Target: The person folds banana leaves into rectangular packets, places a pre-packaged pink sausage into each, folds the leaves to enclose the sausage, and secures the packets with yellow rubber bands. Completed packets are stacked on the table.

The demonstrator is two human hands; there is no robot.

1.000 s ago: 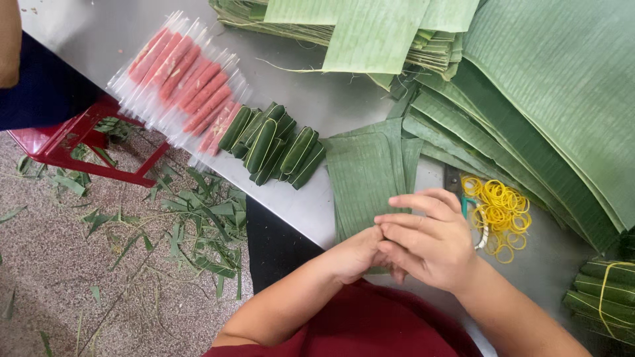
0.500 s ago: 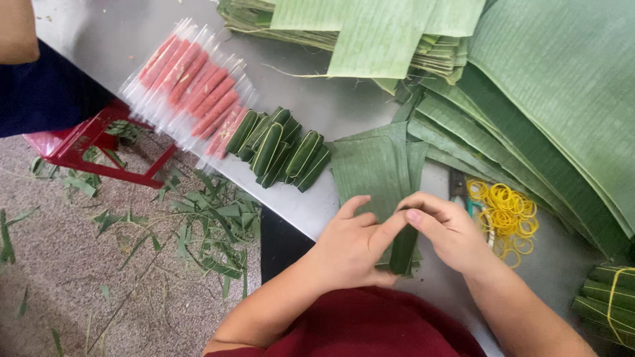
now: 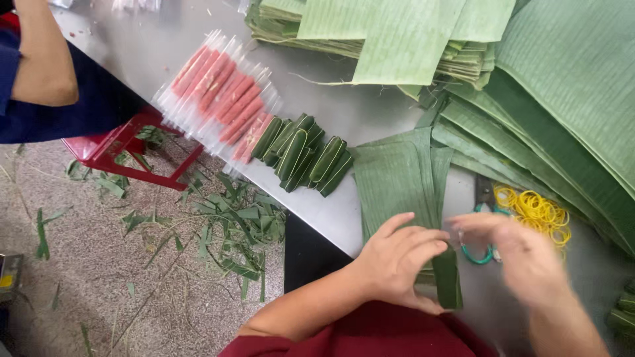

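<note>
You are mid-wrap: your left hand clasps the leaf-wrapped roll just below the stack of cut banana-leaf pieces. Your right hand is blurred, grip unclear. Binding likely needs a yellow rubber band.

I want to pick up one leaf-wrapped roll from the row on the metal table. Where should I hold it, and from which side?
Probably best to take the roll at the near end of the row of wrapped rolls by its long sides, around the middle. The rolls lie packed side by side, so only this outer one has a free flank, facing the stack of cut leaf pieces. Come from above on that side.
</note>
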